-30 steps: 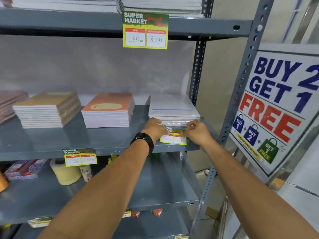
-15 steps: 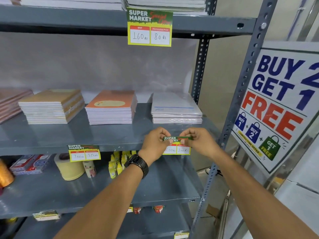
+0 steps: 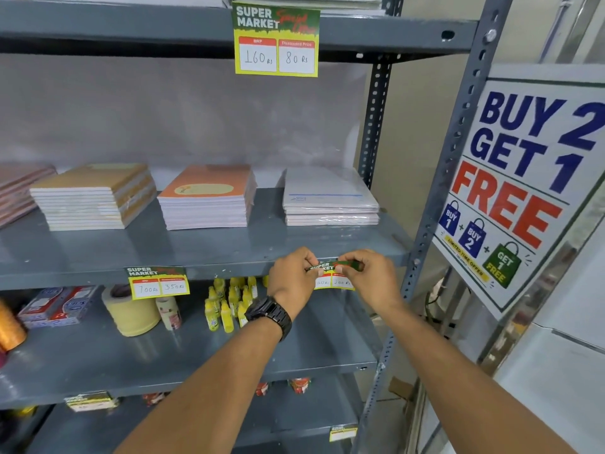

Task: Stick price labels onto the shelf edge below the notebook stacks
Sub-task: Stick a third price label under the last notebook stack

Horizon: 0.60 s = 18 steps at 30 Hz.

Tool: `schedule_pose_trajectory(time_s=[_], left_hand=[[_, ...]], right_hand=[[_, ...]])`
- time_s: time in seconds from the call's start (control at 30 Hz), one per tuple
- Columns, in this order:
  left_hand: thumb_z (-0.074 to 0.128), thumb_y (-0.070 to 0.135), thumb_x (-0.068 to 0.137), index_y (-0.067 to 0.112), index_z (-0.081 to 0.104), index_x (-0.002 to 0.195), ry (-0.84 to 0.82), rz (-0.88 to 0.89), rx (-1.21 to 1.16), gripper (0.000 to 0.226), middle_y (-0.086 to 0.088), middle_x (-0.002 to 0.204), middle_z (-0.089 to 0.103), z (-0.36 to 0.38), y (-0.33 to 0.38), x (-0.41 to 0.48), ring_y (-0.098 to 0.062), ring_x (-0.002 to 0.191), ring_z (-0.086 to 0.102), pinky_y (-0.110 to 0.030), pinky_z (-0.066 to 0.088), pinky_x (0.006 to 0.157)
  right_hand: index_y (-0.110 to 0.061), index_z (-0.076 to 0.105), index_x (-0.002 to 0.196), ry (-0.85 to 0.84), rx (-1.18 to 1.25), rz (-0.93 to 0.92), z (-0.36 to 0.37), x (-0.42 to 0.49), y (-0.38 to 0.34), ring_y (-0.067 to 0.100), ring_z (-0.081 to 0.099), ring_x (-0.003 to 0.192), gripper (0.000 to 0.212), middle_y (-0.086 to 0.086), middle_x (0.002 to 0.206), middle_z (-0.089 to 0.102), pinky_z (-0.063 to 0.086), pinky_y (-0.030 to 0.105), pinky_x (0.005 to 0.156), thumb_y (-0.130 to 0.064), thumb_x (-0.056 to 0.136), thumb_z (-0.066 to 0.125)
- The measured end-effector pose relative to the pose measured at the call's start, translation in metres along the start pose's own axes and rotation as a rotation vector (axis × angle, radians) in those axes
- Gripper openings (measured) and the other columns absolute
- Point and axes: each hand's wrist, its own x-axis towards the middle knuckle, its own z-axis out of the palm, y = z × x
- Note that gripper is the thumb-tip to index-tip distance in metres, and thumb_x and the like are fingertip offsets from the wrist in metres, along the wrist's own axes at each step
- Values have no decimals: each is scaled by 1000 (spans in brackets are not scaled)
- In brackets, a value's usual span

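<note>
A green and yellow price label (image 3: 332, 276) lies against the grey shelf edge (image 3: 229, 271), below the white notebook stack (image 3: 330, 201). My left hand (image 3: 291, 276) pinches its left top corner, and my right hand (image 3: 370, 276) pinches its right top. Both hands cover part of the label. Another price label (image 3: 157, 282) sticks to the same edge further left. An orange notebook stack (image 3: 206, 198) and a tan notebook stack (image 3: 95, 196) sit on the shelf. A third label (image 3: 276, 40) hangs from the upper shelf edge.
On the shelf below stand small yellow glue bottles (image 3: 226, 306), a tape roll (image 3: 131, 311) and boxed goods (image 3: 55, 306). A "Buy 2 Get 1 Free" poster (image 3: 520, 188) leans at the right of the shelf's perforated upright post (image 3: 451, 158).
The label and both hands came down from the white notebook stack to the shelf edge. Both hands now pinch its top against the edge.
</note>
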Motion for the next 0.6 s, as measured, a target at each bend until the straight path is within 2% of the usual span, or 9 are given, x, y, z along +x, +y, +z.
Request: schedule_pose_trajectory(time_s=[0.13, 0.3, 0.43, 0.6], left_hand=[[76, 28, 78, 26, 63, 81, 5, 8, 42, 13, 7, 77, 70, 0, 0, 1, -14, 72, 64, -24, 47, 62], [71, 27, 81, 24, 62, 83, 13, 68, 120, 10, 5, 80, 69, 1, -1, 4, -19, 75, 64, -33, 53, 66], [67, 28, 83, 23, 60, 84, 28, 105, 203, 9, 2, 86, 68, 4, 1, 6, -23, 78, 64, -38, 53, 68], [65, 30, 84, 24, 57, 86, 8, 112, 288, 11, 2, 90, 68, 0, 5, 8, -27, 81, 63, -33, 46, 63]], right_hand=[[-18, 75, 86, 24, -8, -2, 3, 1, 2, 5, 61, 74, 12, -6, 83, 69, 41, 4, 65, -12, 77, 78], [-16, 71, 83, 59, -27, -12, 8, 2, 4, 12, 63, 75, 9, -1, 83, 68, 55, 30, 71, -12, 78, 77], [-20, 69, 81, 75, -63, -20, 10, 2, 8, 13, 64, 76, 9, -5, 82, 67, 56, 37, 71, -18, 78, 78], [-27, 63, 76, 82, -106, -26, 12, 6, 10, 15, 60, 74, 18, -10, 80, 61, 54, 44, 68, -18, 75, 78]])
